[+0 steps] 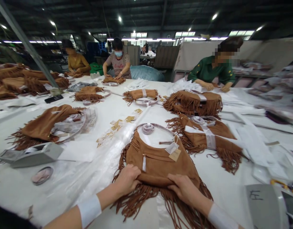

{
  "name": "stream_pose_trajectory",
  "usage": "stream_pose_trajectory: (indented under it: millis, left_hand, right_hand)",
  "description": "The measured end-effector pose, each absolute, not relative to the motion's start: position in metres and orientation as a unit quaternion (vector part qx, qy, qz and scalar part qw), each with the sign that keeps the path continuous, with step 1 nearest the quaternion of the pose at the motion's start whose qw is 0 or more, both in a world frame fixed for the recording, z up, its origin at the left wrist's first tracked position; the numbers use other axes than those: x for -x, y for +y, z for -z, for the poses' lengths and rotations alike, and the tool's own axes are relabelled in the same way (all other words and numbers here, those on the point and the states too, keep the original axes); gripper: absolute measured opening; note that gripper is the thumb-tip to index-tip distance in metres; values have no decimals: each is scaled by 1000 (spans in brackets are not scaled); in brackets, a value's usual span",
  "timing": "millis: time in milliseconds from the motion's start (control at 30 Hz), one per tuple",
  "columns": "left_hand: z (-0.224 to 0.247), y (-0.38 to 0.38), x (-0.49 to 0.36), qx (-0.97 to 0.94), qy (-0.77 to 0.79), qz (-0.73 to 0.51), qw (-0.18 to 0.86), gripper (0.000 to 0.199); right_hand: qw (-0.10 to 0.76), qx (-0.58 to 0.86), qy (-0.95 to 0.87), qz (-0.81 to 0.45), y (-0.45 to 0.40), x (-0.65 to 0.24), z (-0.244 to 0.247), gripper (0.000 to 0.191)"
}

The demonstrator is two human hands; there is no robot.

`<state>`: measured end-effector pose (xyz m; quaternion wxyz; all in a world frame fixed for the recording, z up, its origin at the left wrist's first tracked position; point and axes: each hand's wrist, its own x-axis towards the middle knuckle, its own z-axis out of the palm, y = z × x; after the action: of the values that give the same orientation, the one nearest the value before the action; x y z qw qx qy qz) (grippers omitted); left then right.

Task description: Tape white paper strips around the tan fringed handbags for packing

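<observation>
Both our hands, left point(127, 180) and right point(184, 188), grasp the fringed bag's point(158, 159) lower edge; bare tabletop point(89, 190) lies left, grey box point(264, 203) right.

White table point(146, 210) under fringed bags point(160, 163)

Brown fringed bag point(158, 162), flat, on table point(103, 190)

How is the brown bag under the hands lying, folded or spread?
Spread: the bag shows its wide front, with the fringe fanned below.
</observation>
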<state>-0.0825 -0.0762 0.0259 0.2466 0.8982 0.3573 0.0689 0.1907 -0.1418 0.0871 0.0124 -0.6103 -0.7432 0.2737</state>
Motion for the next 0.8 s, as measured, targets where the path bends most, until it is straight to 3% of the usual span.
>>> stream_pose_trajectory:
  millis: [167, 267, 500, 800]
  left_hand:
    - [-50, -97, 55, -902, 347, -56, 249, 23]
    - [-45, -103, 41, -910, 342, -19, 234, 5]
    - [-26, -101, 44, -934, 292, -30, 202, 14]
    - [-9, -105, 58, -953, 251, -70, 157, 25]
  right_hand:
    - [-13, 621, -745, -244, -142, -184, -92, 16]
    - [-39, 618, -752, -229, -154, -183, -97, 21]
    - [-121, 622, -770, -73, -190, -198, -100, 24]
    - [-104, 476, -873, 16, -186, -221, -99, 17]
